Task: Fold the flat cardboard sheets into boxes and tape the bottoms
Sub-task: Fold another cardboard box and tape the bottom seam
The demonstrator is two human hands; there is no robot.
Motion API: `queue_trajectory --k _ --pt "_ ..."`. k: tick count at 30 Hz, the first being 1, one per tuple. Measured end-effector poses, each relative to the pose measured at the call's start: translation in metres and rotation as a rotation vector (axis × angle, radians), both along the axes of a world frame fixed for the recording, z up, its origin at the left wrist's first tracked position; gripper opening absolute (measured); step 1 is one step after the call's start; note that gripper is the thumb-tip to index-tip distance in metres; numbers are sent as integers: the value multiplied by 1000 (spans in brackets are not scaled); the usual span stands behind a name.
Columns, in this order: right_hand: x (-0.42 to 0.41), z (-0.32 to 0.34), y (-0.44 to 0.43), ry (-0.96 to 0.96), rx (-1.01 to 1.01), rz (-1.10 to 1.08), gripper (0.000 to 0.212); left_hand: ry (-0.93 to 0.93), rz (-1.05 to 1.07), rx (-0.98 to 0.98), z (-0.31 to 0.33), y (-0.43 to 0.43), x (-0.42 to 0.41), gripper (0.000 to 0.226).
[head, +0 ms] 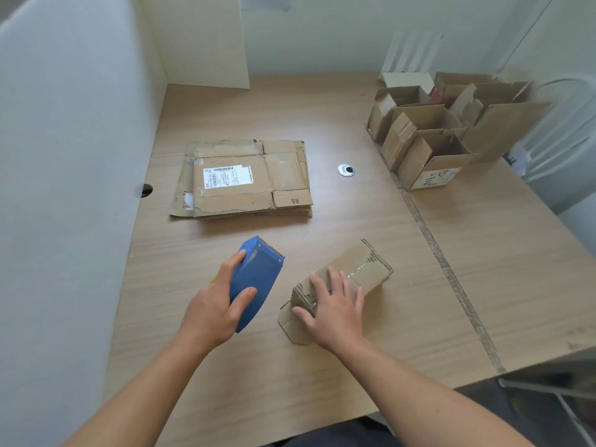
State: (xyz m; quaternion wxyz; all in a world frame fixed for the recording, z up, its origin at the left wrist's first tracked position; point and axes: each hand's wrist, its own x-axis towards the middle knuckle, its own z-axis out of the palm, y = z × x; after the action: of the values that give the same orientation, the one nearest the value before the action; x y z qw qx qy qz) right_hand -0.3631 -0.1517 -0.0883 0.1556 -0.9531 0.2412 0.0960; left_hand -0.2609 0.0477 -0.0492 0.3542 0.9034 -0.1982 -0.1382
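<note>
Tabletop of pale wood grain fills most of the view, with a grey partition along its left edge. A rough seam runs down its right part.

At the far right corner stands a cluster of made-up boxes, flaps up and open. The nearest one carries a white label with handwritten digits that I can't read for certain.

Near the middle of the table lies a stack of flat sheets. The top sheet bears a white shipping label with a barcode, its print too small to read. "K6" is stamped upside down at the sheet's near right corner.

Closer in, right of centre, sits the box being worked on. It is turned over, with clear tape glinting along its upper face. The right hand lies flat on its near end, fingers straight and spread over the top. Its thumb is against the side, and the fingertips rest on the near end of the taped strip. One flap juts out at table level below the thumb.

Left of the box and apart from it, the left hand grips a blue dispenser. The thumb is across its near face, the fingers are wrapped round the far side, and the toothed edge points away.

A small metal grommet sits between the stack and the boxes.
</note>
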Motion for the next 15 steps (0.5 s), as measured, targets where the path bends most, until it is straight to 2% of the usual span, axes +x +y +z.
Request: queue_trajectory --k 2,10,15 --pt "0 -6 -2 -68 -61 18 70 -2 -4 0 1 -1 1 62" --pt "6 -12 -18 1 -200 207 89 -10 -29 48 -1 -2 9 62" --pt "2 -16 -22 -13 -215 233 84 -1 -41 61 -3 -5 14 62"
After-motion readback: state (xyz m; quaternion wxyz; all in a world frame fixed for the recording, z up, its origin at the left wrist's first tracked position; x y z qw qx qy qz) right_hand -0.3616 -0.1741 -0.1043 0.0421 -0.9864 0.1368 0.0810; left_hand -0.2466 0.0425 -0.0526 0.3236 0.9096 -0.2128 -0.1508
